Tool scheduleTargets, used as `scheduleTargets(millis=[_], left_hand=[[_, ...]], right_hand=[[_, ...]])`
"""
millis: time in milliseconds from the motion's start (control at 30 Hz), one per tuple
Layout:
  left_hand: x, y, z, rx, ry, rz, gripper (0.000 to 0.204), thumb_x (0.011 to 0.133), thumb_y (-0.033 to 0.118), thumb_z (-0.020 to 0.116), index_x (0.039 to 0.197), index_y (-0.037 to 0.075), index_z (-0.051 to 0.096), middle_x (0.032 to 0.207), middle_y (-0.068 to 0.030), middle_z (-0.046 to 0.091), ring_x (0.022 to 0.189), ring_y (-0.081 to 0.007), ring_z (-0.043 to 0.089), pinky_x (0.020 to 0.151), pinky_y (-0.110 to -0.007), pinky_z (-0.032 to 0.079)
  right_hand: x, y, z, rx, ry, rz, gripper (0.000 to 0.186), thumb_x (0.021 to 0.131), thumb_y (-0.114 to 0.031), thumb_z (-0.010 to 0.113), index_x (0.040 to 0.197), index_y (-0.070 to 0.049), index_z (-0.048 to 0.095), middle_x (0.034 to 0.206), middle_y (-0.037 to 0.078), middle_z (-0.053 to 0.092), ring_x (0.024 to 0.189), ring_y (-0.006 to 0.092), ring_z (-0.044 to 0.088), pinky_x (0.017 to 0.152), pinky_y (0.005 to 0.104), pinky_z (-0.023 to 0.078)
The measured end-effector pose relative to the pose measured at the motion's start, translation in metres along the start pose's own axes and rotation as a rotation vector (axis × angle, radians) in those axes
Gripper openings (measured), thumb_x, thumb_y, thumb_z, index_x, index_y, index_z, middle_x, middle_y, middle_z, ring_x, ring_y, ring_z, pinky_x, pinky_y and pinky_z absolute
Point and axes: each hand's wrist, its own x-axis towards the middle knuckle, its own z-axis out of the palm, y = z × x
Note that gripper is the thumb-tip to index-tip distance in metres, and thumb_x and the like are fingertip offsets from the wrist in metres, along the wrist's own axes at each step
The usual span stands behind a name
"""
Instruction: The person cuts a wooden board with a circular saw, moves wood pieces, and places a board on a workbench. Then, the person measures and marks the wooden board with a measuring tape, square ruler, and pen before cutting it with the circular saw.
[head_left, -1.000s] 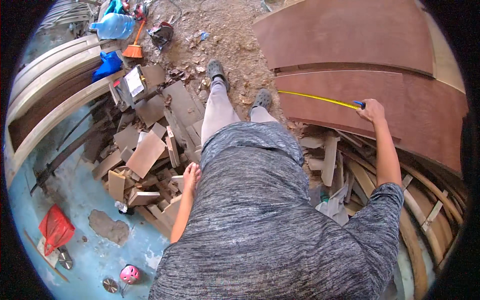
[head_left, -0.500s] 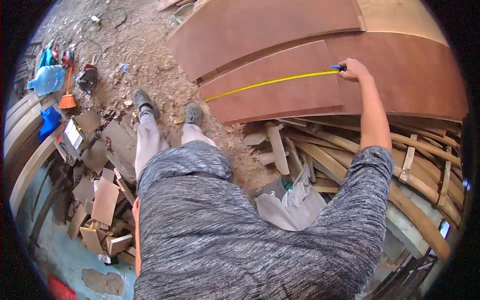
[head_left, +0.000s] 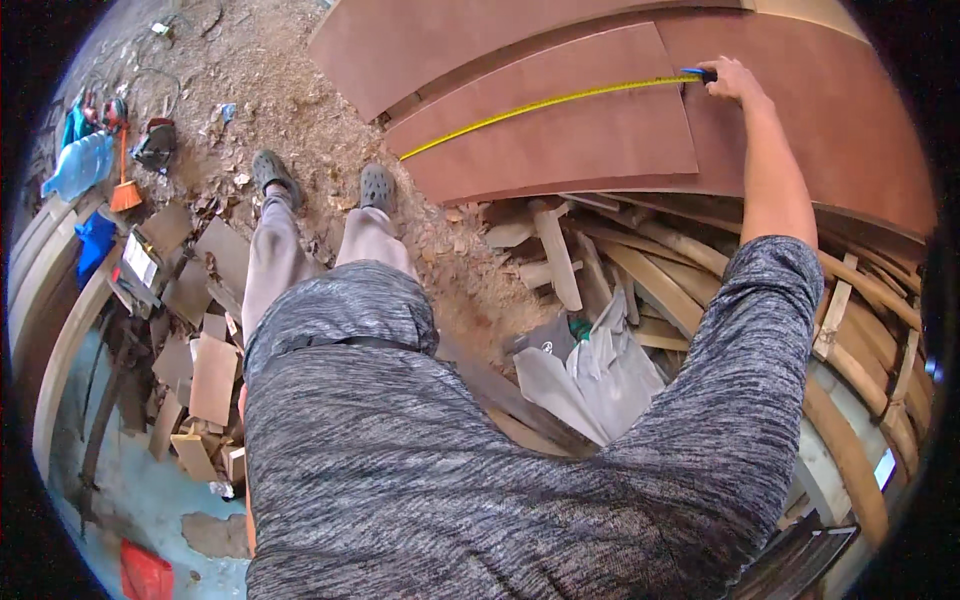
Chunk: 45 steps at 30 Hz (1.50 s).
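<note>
Yellow tape [head_left: 600, 91] stretches across a reddish-brown panel [head_left: 570, 145] on the far right, running from the panel's left edge to the tape measure [head_left: 704, 75] gripped in our right hand [head_left: 736, 80]. With that hand wrapped around its blue-and-black case, we hold it just past the panel's right edge, above a larger board [head_left: 820, 130] that lies underneath. A third board [head_left: 440, 45] lies on the far side. Our left hand [head_left: 242, 402] is nearly hidden by our grey shirt [head_left: 420, 470] on the left, well apart from the right hand; only a sliver of skin shows, and we cannot tell whether it holds anything. Grey clogs [head_left: 376, 188] on our feet show against brown ground [head_left: 310, 110] strewn with chips and leaves. Wood offcuts [head_left: 212, 380] lie heaped on the left, near a blue bundle [head_left: 95, 240], with an orange broom [head_left: 126, 196] and a pale-blue water jug [head_left: 80, 167] at the far left. On the right, long timbers [head_left: 845, 450] lie side by side, and crumpled grey sheeting [head_left: 610, 375] sits between them and our body. A red bag [head_left: 146, 572] rests on the blue floor [head_left: 150, 495] at the near left.
</note>
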Motion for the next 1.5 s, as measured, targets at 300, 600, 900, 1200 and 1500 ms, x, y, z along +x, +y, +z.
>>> scheduleTargets(millis=[300, 600, 900, 1200, 1500], left_hand=[[0.001, 0.018, -0.001, 0.049, -0.012, -0.005, 0.05, 0.108, 0.041, 0.056, 0.137, 0.001, 0.062, 0.116, -0.0035, 0.07, 0.094, -0.0117, 0.064, 0.083, -0.03, 0.052], [0.003, 0.028, 0.001, 0.081, -0.016, 0.008, 0.049, 0.108, 0.04, 0.055, 0.136, 0.0, 0.062, 0.116, -0.0037, 0.07, 0.095, -0.0124, 0.064, 0.084, -0.031, 0.052], [0.007, 0.034, 0.0, 0.096, -0.016, 0.022, 0.048, 0.108, 0.04, 0.055, 0.135, 0.0, 0.062, 0.116, -0.0038, 0.07, 0.096, -0.013, 0.064, 0.086, -0.031, 0.052], [0.012, 0.035, -0.001, 0.111, -0.032, 0.036, 0.048, 0.109, 0.039, 0.054, 0.134, 0.0, 0.063, 0.115, -0.004, 0.07, 0.097, -0.0137, 0.064, 0.088, -0.032, 0.052], [0.027, 0.041, 0.004, 0.122, -0.076, 0.072, 0.047, 0.109, 0.038, 0.054, 0.134, 0.0, 0.063, 0.115, -0.0042, 0.069, 0.098, -0.0143, 0.064, 0.089, -0.032, 0.051]], right_hand=[[-0.001, 0.016, 0.021, -0.039, 0.055, -0.011, 0.058, 0.082, -0.023, 0.066, 0.14, -0.027, 0.064, 0.14, 0.011, 0.06, 0.131, 0.0362, 0.054, 0.111, 0.0497, 0.047], [0.006, 0.022, 0.027, -0.03, 0.088, -0.033, 0.056, 0.082, -0.023, 0.067, 0.139, -0.024, 0.064, 0.137, 0.01, 0.061, 0.13, 0.0357, 0.055, 0.109, 0.0501, 0.049], [0.003, 0.02, 0.032, -0.044, 0.143, -0.029, 0.057, 0.082, -0.023, 0.069, 0.14, -0.024, 0.064, 0.137, 0.011, 0.06, 0.128, 0.0366, 0.056, 0.109, 0.05, 0.049], [-0.01, 0.008, 0.028, -0.084, 0.124, 0.043, 0.059, 0.082, -0.022, 0.068, 0.141, -0.025, 0.063, 0.148, 0.013, 0.055, 0.134, 0.0357, 0.052, 0.112, 0.0488, 0.047], [-0.019, 0.015, 0.036, -0.111, 0.168, 0.055, 0.056, 0.081, -0.025, 0.069, 0.137, -0.024, 0.066, 0.144, 0.012, 0.059, 0.13, 0.0353, 0.055, 0.109, 0.0497, 0.049]])
